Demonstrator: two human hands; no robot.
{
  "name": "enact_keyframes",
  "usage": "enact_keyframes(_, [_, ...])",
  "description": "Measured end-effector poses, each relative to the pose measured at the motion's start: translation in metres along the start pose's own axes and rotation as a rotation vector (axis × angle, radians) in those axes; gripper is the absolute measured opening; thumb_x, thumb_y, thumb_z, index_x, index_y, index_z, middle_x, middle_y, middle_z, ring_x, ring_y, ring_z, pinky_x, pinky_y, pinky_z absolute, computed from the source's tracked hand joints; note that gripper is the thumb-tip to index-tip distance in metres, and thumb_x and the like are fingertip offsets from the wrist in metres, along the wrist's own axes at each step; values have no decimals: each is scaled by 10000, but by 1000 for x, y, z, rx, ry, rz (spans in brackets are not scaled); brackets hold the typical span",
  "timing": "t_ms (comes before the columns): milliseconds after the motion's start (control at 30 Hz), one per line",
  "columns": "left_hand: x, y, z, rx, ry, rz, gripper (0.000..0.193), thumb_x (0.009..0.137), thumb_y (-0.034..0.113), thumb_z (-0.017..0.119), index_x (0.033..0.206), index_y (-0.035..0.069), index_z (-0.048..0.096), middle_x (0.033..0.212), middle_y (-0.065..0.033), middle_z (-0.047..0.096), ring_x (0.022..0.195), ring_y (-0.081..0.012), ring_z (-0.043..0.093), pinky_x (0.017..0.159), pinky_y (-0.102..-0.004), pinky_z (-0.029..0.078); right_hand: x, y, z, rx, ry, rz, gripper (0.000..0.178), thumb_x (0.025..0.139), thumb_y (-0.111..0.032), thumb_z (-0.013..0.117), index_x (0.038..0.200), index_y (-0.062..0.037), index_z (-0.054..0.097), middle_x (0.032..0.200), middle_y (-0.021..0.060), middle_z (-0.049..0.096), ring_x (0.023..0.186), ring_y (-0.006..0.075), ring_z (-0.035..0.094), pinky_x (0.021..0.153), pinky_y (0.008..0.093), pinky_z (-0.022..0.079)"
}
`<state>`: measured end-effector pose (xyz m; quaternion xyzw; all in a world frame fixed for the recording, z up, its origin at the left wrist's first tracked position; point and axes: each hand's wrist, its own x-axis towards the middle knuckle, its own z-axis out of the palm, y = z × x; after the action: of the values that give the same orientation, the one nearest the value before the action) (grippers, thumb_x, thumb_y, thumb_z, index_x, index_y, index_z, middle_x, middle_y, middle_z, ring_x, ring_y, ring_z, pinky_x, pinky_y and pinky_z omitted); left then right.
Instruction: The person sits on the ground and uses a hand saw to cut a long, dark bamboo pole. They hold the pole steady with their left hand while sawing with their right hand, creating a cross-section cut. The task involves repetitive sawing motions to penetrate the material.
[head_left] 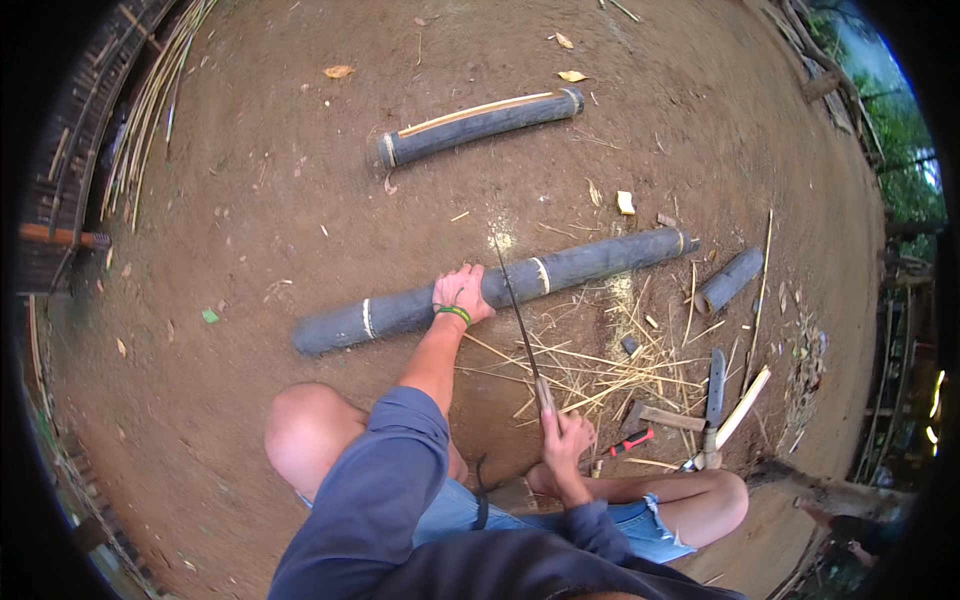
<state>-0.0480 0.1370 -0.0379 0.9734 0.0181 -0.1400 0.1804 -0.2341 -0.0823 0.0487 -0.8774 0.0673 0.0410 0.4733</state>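
Observation:
A long dark bamboo pole (610,256) with pale rings at its joints lies slantwise on the ground before me. My left hand (462,290), a green and yellow band at its wrist, grips the pole left of its middle, fingers wrapped over the top. My right hand (566,440) is closed round the handle of a hand saw (519,316). The thin blade lies across the pole just right of my left hand, its tip beyond the far side. Pale sawdust (502,238) is on the ground near that tip.
Farther off lies a bamboo section (485,122) with a strip cut out. At right are a short bamboo piece (730,279), a machete (715,390), a hammer-like tool (665,416) and a red-handled tool (632,442). Thin bamboo strips (610,372) litter the ground; long ones (160,90) stand far left.

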Motion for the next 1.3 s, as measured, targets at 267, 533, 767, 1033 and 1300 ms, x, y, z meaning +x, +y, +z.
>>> enact_keyframes(267, [8,11,3,38,48,22,804,555,424,933,1249,152,632,1244,-100,663,1138,-319,658,995,-467,491,124,9,63,240,-17,203,492,1040,-316,604,717,52,558,564,96,398,560,135,398,531,388,339])
enact_keyframes(533, [10,12,-1,48,13,18,779,582,431,928,1236,143,616,1212,-74,657,1151,-290,640,986,-462,474,65,6,31,167,-19,168,503,1056,-353,589,681,-18,583,571,-30,464,537,85,398,500,325,305])
enact_keyframes(767, [9,14,2,38,-11,14,884,570,461,917,1333,143,602,1253,-79,652,1163,-297,641,1012,-447,474,51,-1,28,49,25,118,523,1049,-407,589,741,15,615,576,53,523,555,146,482,569,367,383])
enact_keyframes(1033, [13,1,-2,21,-29,-10,857,553,454,932,1294,156,622,1231,-88,662,1153,-304,648,1004,-454,480,12,-15,-2,42,-36,121,515,1045,-393,585,724,7,621,559,55,504,524,130,449,535,358,375])
enact_keyframes(1300, [21,12,-6,-18,-30,24,809,554,451,936,1248,151,645,1189,-92,684,1120,-311,668,982,-453,504,117,-18,51,179,-20,151,464,1048,-305,588,762,58,568,620,161,453,613,182,396,578,413,370])
